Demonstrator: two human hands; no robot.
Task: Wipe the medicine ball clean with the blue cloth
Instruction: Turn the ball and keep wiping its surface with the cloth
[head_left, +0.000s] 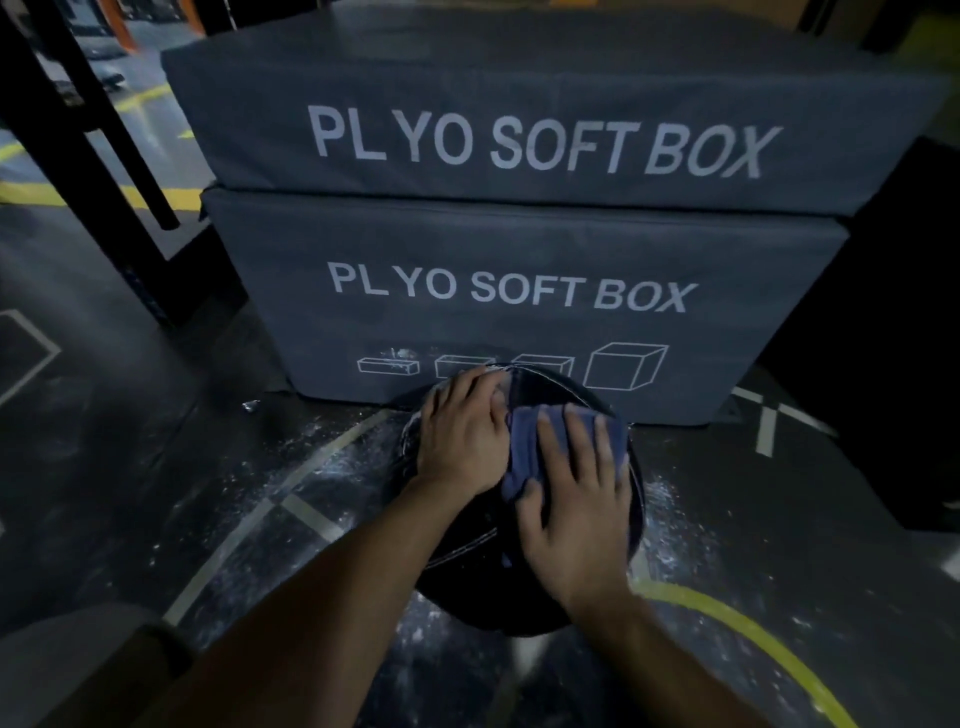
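Observation:
A black medicine ball (550, 384) with pale stitched seams sits on the dark floor, right in front of the lower soft box. My left hand (460, 434) lies on the ball's upper left side, fingers spread over its top. The blue cloth (524, 452) is bunched on top of the ball. My right hand (576, 499) presses flat on the cloth with straight fingers, covering most of it. The ball's near side is hidden under both forearms.
Two grey soft boxes (519, 218) marked PLYO SOFT BOX are stacked just behind the ball. A black rack frame (104, 156) stands at the left, a dark block (893, 332) at the right. White dust (332, 467) and painted lines mark the floor around the ball.

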